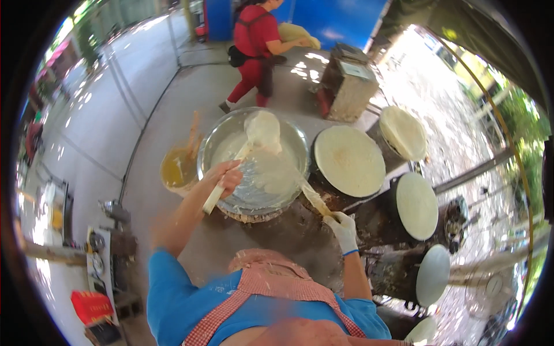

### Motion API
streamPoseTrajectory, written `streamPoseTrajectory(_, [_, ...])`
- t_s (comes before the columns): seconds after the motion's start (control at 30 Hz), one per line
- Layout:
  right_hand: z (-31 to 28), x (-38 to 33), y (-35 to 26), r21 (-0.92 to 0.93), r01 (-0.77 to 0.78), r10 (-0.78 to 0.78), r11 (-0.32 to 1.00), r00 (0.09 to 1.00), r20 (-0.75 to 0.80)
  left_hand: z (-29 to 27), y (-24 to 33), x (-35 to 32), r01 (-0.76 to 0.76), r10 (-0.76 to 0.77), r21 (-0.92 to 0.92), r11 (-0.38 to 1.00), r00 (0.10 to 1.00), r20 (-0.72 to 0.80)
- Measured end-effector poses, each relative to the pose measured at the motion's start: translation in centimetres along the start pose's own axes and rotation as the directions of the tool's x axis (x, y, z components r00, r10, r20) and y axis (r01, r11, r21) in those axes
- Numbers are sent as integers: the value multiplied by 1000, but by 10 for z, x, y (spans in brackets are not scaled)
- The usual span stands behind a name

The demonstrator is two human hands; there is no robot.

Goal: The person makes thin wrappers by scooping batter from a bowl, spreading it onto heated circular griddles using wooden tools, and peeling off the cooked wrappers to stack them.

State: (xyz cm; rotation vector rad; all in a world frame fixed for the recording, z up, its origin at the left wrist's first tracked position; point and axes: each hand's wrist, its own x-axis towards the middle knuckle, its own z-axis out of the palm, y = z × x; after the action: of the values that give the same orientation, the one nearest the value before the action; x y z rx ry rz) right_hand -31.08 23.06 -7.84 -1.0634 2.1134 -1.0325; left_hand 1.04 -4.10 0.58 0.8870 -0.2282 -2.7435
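- The person's left hand [226,176], bare, is closed around the pale handle of a ladle [261,134], gripping it low down near the near rim of the bowl.
- The ladle slants up and away from that hand; its scoop, coated in pale batter, is lifted over the far half of the bowl.
- The wide metal bowl [288,135] sits straight ahead of the person and holds a pool of whitish batter [266,180], smeared up the inner wall.
- The right hand [344,230] wears a white glove with a blue cuff and is curled around the end of a thin, pale, batter-smeared stick [316,199].
- That stick runs from the gloved hand up and left to the near right rim of the bowl.
- Just left of the bowl stands a smaller tub [176,170] of yellowish liquid with a utensil standing in it.
- To the right of the bowl, four round griddle tops fan out in an arc: a large disc [350,161] covered with a thin pale sheet, a farther one [403,132] whose sheet looks folded or wrinkled, a third [416,206] lower on the right, and a fourth [433,274] nearest the person's right side.
- The person wears a blue shirt and a red-checked apron [259,288].
- Well beyond the bowl, another person in red [253,46] stands on the concrete floor, holding something pale, near a boxy stand [348,86].
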Motion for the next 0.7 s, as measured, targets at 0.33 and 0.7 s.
streamPoseTrajectory(0.33, [-16,-110,67,131,-256,267,958,960,-80,50,-59,97,502,-505,-315,805,859,79])
streamPoseTrajectory(0.7, [-165,-264,209,364,-207,371,908,799,-472,199,-334,259,816,-788,139,561,474,393])
